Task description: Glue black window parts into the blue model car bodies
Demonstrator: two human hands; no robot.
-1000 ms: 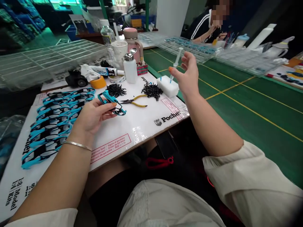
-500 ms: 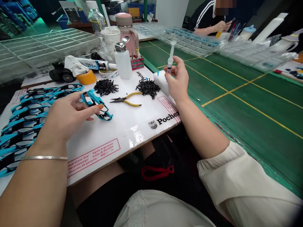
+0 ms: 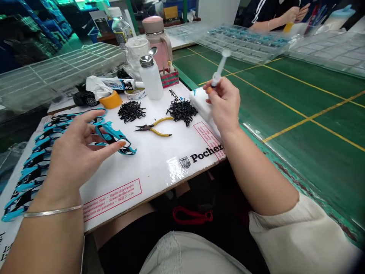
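**Blue-and-black plastic part [image 3: 114, 133] and syringe [image 3: 221, 68] held in separate hands**

The blue-and-black plastic part is held left of centre, apparently pinched between the thumb and fingers of the left hand [image 3: 78, 146], where the grip is partly hidden. Right of centre, the syringe is clamped by the fingers of the right hand [image 3: 225, 104], its plunger tilted up and to the right; its lower end is concealed. A white foam block [image 3: 201, 104] is partly covered by that hand. Near the middle, yellow-handled pliers [image 3: 164, 134] are laid on a white printed board [image 3: 159, 156], with one black pile [image 3: 132, 111] of small pieces to their upper left and a second pile [image 3: 182, 111] at one handle's end. Similar blue-and-black parts [image 3: 34, 167] are ranged along the left side. A white bottle [image 3: 151, 82] is stood at upper centre.
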